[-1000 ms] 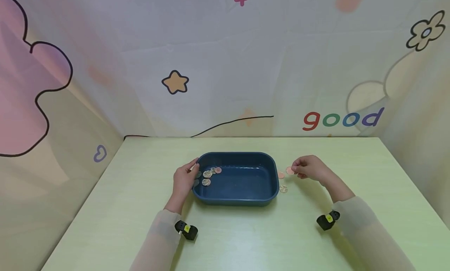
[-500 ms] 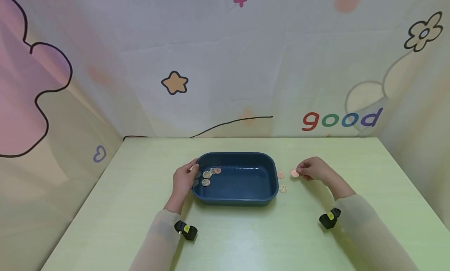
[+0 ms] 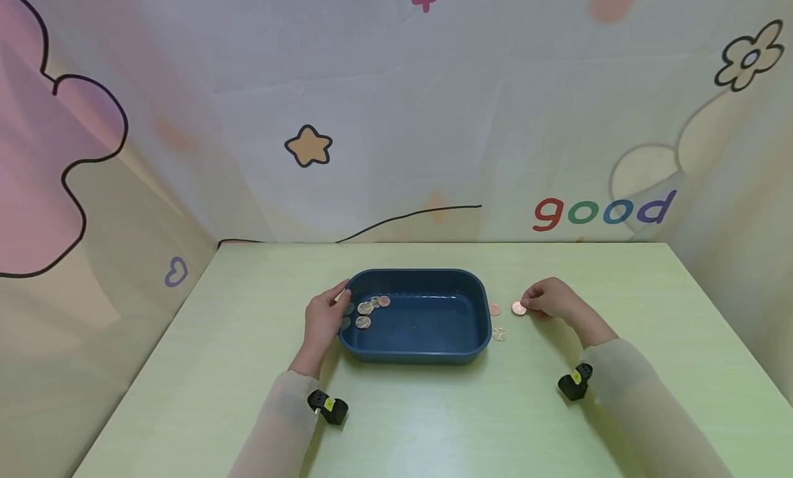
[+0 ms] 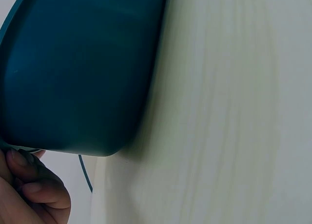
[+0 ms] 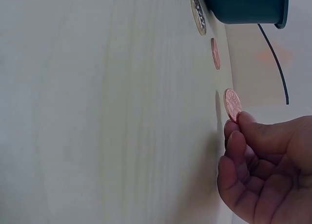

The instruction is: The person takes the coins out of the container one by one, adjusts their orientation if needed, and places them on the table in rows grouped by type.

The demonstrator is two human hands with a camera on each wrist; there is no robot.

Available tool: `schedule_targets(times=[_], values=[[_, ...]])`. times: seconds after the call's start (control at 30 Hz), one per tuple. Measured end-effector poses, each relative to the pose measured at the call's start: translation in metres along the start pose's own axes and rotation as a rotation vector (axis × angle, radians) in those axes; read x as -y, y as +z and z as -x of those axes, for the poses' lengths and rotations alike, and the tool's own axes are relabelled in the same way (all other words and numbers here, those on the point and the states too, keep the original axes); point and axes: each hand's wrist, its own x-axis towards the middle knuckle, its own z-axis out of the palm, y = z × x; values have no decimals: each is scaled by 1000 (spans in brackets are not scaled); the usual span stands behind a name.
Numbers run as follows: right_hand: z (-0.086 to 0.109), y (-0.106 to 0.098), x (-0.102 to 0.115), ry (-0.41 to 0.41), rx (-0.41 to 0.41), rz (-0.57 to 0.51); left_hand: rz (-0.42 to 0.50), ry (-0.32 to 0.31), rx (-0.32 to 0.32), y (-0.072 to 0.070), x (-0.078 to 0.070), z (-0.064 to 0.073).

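A dark blue rectangular tray point(image 3: 427, 333) stands on the table. My left hand point(image 3: 323, 319) holds its left end, thumb over the rim; in the left wrist view the curled fingers point(image 4: 48, 192) are at the tray's edge. Inside, several coins point(image 3: 365, 307) lie at the left end, silvery-gold ones and a copper one. My right hand point(image 3: 551, 299) pinches a copper coin point(image 5: 232, 105) by its edge between thumb and fingertips, right of the tray and over the table. Between it and the tray lie another copper coin point(image 5: 215, 53) and a gold-rimmed silver coin point(image 5: 198, 15).
The pale wooden table point(image 3: 409, 423) runs back to a printed cloth backdrop point(image 3: 396, 120), with further cloth at both sides. Small black devices point(image 3: 328, 407) are strapped to both wrists over the light sleeves.
My right hand has shifted slightly right, away from the tray, with the copper coin, then stayed nearly in place as the coin dipped a little. The left hand and tray have not moved.
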Motion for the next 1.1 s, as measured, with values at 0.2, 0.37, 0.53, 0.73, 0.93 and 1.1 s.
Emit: schedule_targets(times=[0.2,0.37,0.53,0.73,0.93,1.1], values=[[-1,1,0,-6,-7,36,-6,17,-5,1,1,-1],[-3,1,-1,-12,-7,35,-4,18,-4,1,2,-1],[-4,1,0,-48,-12,65,-2,13,-4,0,1,0],[-2,-1,5,-62,-21,122,-8,6,-1,0,-1,-1],[-3,-1,6,-49,-12,147,-3,14,-1,1,1,-2],[-3,0,7,-34,-24,207,0,17,0,1,2,-2]])
